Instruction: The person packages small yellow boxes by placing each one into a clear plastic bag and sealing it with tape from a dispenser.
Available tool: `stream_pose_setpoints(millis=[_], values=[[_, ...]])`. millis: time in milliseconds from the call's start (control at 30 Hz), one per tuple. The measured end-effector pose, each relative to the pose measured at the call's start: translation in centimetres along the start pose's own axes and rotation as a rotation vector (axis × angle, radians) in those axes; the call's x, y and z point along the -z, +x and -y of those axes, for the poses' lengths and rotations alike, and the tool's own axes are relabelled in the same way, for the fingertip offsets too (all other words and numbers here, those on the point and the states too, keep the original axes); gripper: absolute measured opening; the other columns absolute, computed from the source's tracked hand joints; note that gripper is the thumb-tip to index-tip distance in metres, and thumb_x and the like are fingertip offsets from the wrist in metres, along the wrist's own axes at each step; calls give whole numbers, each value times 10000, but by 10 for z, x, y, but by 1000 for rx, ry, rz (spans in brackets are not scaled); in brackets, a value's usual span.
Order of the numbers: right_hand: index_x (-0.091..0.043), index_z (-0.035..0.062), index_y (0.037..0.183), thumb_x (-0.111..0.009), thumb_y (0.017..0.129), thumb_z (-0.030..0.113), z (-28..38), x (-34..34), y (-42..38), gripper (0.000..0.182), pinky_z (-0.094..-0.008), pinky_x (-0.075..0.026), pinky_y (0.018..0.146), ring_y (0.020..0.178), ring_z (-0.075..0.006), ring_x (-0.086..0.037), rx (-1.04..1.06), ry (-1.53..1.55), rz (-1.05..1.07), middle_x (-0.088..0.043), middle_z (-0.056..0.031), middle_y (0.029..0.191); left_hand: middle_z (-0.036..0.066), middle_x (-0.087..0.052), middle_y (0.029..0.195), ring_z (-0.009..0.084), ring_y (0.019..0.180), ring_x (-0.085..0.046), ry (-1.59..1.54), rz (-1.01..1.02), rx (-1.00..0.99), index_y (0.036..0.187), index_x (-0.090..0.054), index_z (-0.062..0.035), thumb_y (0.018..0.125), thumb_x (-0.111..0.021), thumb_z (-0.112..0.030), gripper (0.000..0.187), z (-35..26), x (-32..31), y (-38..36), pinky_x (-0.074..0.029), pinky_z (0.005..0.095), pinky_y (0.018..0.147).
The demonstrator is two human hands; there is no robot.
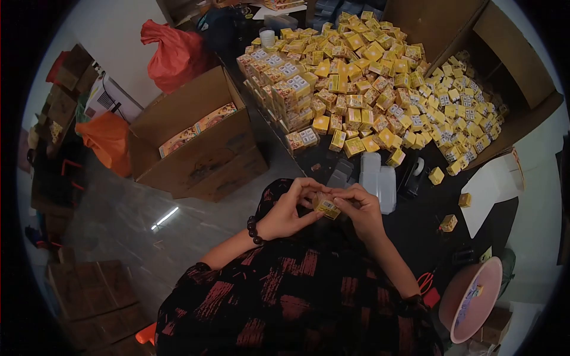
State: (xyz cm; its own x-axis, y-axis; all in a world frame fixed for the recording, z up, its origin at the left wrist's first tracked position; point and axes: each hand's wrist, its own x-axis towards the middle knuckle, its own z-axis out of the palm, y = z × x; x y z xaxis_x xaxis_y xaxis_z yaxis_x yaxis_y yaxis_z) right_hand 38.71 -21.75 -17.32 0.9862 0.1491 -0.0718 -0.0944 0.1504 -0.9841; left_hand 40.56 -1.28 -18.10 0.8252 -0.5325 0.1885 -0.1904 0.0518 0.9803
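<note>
Centrally, just below the middle of the frame, both hands meet on one small yellow box (328,209): the left hand (290,215) holds it in a narrow grip from one side, and the right hand (363,215) pinches its upper edge between thumb and fingers. Near the right hand, a clear plastic tray (386,188) lies on the dark desk (438,221); whether it contains anything, I cannot tell. At upper right, a large open carton (518,56) holds many small yellow boxes (470,115), which run on into the loose heap (362,71) across the upper middle. A white cup (268,39) stands at that heap's left edge. Left of centre, an open cardboard box (217,169) contains printed packaging (195,132). At lower right, a pink basin (461,286) holds something small and patterned, too unclear to name.
</note>
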Motion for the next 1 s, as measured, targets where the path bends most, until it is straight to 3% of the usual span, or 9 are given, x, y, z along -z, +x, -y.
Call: stream_pose_setpoints(millis=[267, 333, 400, 500, 600, 633, 700, 867, 1000], values=[[-629, -10, 1058, -578, 852, -37, 27, 24, -18, 214, -291, -468, 862, 1039, -208, -577, 223, -512, 168, -569, -127, 1080, 100, -493, 1251, 172, 1092, -552, 25, 78, 40, 1205, -526, -49, 865, -619, -17, 354, 5, 3, 5, -516, 272, 825], [-591, 11, 1128, -602, 847, 24, 31, 51, -13, 281, -359, -471, 871, 1041, -314, -561, 507, -827, -81, -545, -143, 1166, 98, -486, 1236, 186, 1102, -553, -420, -111, 94, 1179, -480, -43, 862, -608, 13, 346, 23, -1, 1, -537, 304, 849], [-546, 33, 1191, -628, 801, 24, 18, 131, 4, 398, -400, -441, 926, 1099, -351, -514, 433, -924, -622, -530, -154, 1205, 88, -507, 1176, 178, 1076, -564, -639, -208, 242, 1160, -436, -49, 845, -611, 49, 374, 25, 4, -7, -541, 340, 876], [-511, 51, 1232, -636, 763, -6, -10, 245, 12, 489, -424, -416, 960, 1149, -357, -471, 307, -1347, -931, -531, -151, 1212, 73, -527, 1118, 169, 1043, -564, -663, -128, 417, 1172, -432, -54, 834, -615, 60, 400, 39, 26, -26, -532, 333, 869], [-477, 52, 1247, -632, 710, -55, -30, 297, 9, 569, -424, -393, 980, 1120, -382, -463, 58, -1466, -763, -545, -162, 1199, 70, -544, 1106, 146, 1032, -540, -253, 481, 583, 1206, -386, -60, 766, -683, 47, 542, 32, 58, -34, -458, 275, 857], [-482, 47, 1236, -636, 700, -64, -19, 295, 5, 569, -419, -393, 985, 1139, -380, -457, -25, -1439, -674, -533, -162, 1211, 70, -544, 1106, 146, 1032, -540, -252, 477, 582, 1206, -386, -60, 766, -683, 47, 542, 42, 67, -38, -458, 275, 857], [-488, 42, 1226, -639, 690, -73, -3, 285, 2, 569, -414, -394, 990, 1158, -379, -451, -101, -1408, -570, -521, -162, 1224, 70, -548, 1105, 136, 1043, -530, -316, 913, 630, 1170, -361, -51, 732, -713, 38, 568, 59, 76, -45, -431, 263, 874], [-503, 31, 1165, -625, 697, -122, 30, 200, -21, 507, -389, -382, 1029, 1221, -349, -449, 521, -1314, -717, -485, -179, 1218, 111, -552, 1157, 155, 1080, -535, -270, 466, 386, 1076, -362, -59, 696, -768, -31, 557, 35, 35, -16, -424, 290, 913], [-361, 68, 1236, -622, 748, -133, 5, 117, -15, 589, -435, -389, 1044, 1264, -342, -442, 1052, -563, -666, -424, -155, 1293, 134, -547, 1181, 217, 1085, -560, 238, 127, 225, 1197, -382, -61, 706, -777, -70, 630, 10, -12, 20, -445, 324, 918]])
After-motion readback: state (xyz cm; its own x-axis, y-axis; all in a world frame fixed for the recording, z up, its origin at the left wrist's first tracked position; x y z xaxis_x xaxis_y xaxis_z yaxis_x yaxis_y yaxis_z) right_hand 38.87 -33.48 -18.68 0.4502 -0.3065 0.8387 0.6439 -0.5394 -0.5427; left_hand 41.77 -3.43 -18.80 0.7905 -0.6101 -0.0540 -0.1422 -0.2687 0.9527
